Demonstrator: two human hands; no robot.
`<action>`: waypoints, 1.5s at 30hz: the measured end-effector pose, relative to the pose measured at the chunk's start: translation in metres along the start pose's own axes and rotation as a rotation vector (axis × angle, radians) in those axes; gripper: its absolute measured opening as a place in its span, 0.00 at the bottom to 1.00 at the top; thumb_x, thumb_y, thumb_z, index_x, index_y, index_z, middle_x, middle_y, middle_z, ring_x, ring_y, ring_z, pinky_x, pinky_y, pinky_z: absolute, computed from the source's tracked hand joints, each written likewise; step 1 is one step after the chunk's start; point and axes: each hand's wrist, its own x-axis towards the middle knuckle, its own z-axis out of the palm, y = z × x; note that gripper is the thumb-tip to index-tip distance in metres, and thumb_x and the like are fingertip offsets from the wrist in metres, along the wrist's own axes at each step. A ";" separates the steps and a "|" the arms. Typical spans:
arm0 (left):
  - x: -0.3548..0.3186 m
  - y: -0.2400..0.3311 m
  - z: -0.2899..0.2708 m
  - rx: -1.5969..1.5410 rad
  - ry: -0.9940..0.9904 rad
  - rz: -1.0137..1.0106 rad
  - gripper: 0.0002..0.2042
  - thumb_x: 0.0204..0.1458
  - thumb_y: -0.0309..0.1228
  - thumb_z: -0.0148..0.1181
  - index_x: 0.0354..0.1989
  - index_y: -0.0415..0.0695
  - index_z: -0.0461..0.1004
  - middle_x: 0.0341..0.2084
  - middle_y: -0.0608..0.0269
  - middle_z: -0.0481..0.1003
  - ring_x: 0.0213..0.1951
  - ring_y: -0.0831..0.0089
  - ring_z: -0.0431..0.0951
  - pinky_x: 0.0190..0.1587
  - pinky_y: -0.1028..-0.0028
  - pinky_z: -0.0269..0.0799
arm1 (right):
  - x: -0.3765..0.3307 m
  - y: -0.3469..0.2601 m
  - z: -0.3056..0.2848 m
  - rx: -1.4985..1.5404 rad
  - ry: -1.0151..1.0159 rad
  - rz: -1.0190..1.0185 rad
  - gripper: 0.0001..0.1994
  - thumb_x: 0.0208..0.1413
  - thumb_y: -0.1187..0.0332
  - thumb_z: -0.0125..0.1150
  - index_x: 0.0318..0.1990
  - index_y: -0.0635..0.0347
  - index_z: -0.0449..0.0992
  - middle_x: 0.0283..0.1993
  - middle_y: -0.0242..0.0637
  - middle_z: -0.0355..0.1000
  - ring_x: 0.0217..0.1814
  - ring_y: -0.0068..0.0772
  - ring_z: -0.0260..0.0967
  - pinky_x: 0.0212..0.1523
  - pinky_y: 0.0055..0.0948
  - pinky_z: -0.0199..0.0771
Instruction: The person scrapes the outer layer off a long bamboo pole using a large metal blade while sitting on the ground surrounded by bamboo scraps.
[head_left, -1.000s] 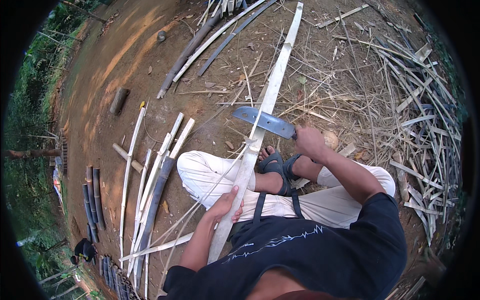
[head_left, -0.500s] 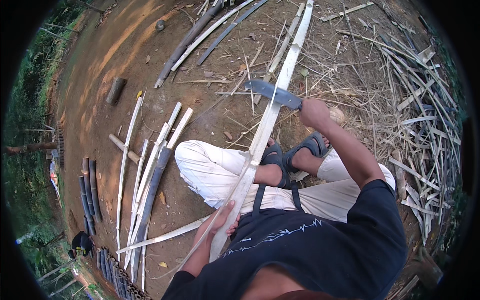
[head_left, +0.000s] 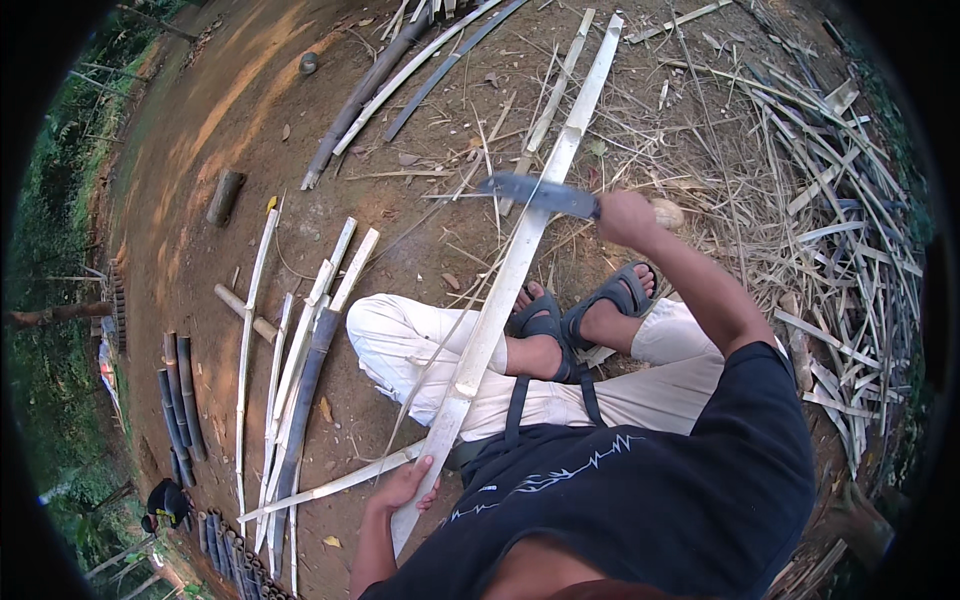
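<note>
A long, pale split-bamboo slat (head_left: 490, 318) slants across my lap from lower left to far upper right. Around its near end my left hand (head_left: 405, 487) is closed. My right hand (head_left: 628, 218) grips the handle of a machete (head_left: 545, 194). The broad dark blade lies crosswise over the slat's far half, its tip pointing left. A thin peeled bamboo sliver (head_left: 428, 378) curves beside the slat's left edge, over my thigh.
Split bamboo pieces (head_left: 290, 370) lie at my left, with dark bamboo poles (head_left: 180, 395) farther left. Shavings (head_left: 690, 190) cover the ground ahead right, and a heap of strips (head_left: 850, 250) lies at the right. A person (head_left: 165, 505) is at the far lower left.
The slat has slid toward me, and my left hand has come down with it. The thin sliver now hangs clear of my left forearm. The machete has shifted slightly left and stays across the slat.
</note>
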 end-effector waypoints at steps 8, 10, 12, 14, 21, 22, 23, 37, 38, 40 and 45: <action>-0.041 -0.002 0.008 0.152 0.079 -0.034 0.30 0.66 0.58 0.42 0.30 0.38 0.69 0.15 0.60 0.68 0.14 0.72 0.66 0.18 0.71 0.65 | 0.001 -0.014 0.039 -0.017 -0.014 -0.468 0.13 0.48 0.63 0.63 0.39 0.59 0.76 0.31 0.46 0.79 0.34 0.50 0.79 0.38 0.48 0.80; -0.038 -0.016 0.009 0.102 0.062 -0.046 0.28 0.66 0.56 0.45 0.30 0.39 0.70 0.13 0.62 0.67 0.13 0.73 0.66 0.18 0.71 0.65 | 0.050 0.071 0.024 0.046 0.004 0.158 0.12 0.50 0.62 0.62 0.36 0.61 0.81 0.37 0.50 0.80 0.40 0.50 0.80 0.43 0.47 0.80; -0.028 0.010 0.025 0.140 0.067 0.027 0.27 0.66 0.55 0.47 0.30 0.39 0.70 0.13 0.62 0.67 0.13 0.73 0.66 0.18 0.71 0.65 | 0.058 0.074 0.015 0.100 0.177 0.173 0.12 0.49 0.65 0.60 0.29 0.67 0.81 0.34 0.59 0.78 0.38 0.57 0.79 0.42 0.50 0.80; -0.018 0.015 0.016 0.082 0.059 0.022 0.26 0.66 0.53 0.48 0.29 0.38 0.70 0.13 0.63 0.67 0.13 0.73 0.66 0.17 0.70 0.65 | 0.056 0.064 0.017 0.166 0.200 0.212 0.12 0.49 0.66 0.59 0.29 0.68 0.81 0.33 0.59 0.78 0.38 0.58 0.78 0.42 0.51 0.79; -0.021 0.008 0.012 0.067 0.063 -0.017 0.27 0.65 0.54 0.49 0.29 0.38 0.70 0.13 0.61 0.67 0.13 0.72 0.66 0.18 0.70 0.66 | -0.033 -0.032 0.021 -0.038 -0.103 -0.379 0.14 0.46 0.64 0.59 0.40 0.60 0.78 0.31 0.51 0.78 0.35 0.53 0.79 0.39 0.47 0.80; -0.025 0.004 0.008 0.038 0.031 -0.015 0.27 0.65 0.54 0.49 0.29 0.38 0.70 0.13 0.61 0.67 0.13 0.72 0.67 0.18 0.70 0.65 | -0.029 -0.033 0.026 -0.057 -0.107 -0.456 0.14 0.46 0.64 0.59 0.41 0.59 0.78 0.30 0.50 0.78 0.35 0.53 0.79 0.38 0.47 0.80; -0.032 -0.003 -0.001 0.007 -0.001 -0.012 0.27 0.65 0.53 0.49 0.29 0.37 0.70 0.13 0.61 0.67 0.13 0.72 0.67 0.18 0.70 0.65 | -0.007 -0.004 0.034 -0.046 0.008 -0.464 0.13 0.46 0.64 0.60 0.38 0.60 0.79 0.30 0.49 0.79 0.34 0.52 0.79 0.37 0.47 0.80; -0.036 0.002 -0.035 -0.010 -0.037 -0.027 0.26 0.66 0.50 0.51 0.28 0.36 0.71 0.13 0.59 0.68 0.13 0.70 0.67 0.19 0.69 0.66 | -0.010 -0.025 0.021 -0.059 -0.110 -0.464 0.15 0.45 0.61 0.63 0.38 0.61 0.76 0.30 0.50 0.78 0.34 0.53 0.79 0.38 0.47 0.80; -0.041 0.003 -0.040 -0.015 -0.047 -0.021 0.26 0.65 0.51 0.51 0.28 0.36 0.71 0.13 0.59 0.68 0.13 0.70 0.67 0.19 0.69 0.66 | 0.018 0.004 0.027 -0.072 -0.002 -0.378 0.15 0.45 0.62 0.62 0.38 0.62 0.77 0.31 0.51 0.78 0.35 0.54 0.79 0.39 0.48 0.80; -0.058 -0.019 -0.053 -0.044 0.045 -0.112 0.25 0.66 0.49 0.51 0.26 0.38 0.72 0.13 0.60 0.68 0.14 0.71 0.68 0.19 0.71 0.65 | 0.078 0.068 0.012 0.042 -0.027 0.200 0.19 0.47 0.60 0.59 0.43 0.63 0.80 0.38 0.54 0.80 0.43 0.56 0.79 0.46 0.48 0.79; -0.087 -0.029 -0.052 -0.011 0.122 -0.024 0.23 0.64 0.48 0.56 0.30 0.35 0.75 0.13 0.61 0.70 0.12 0.72 0.67 0.18 0.72 0.64 | 0.100 0.159 -0.015 0.526 0.254 0.782 0.21 0.50 0.58 0.56 0.43 0.66 0.82 0.46 0.54 0.80 0.50 0.51 0.79 0.51 0.43 0.75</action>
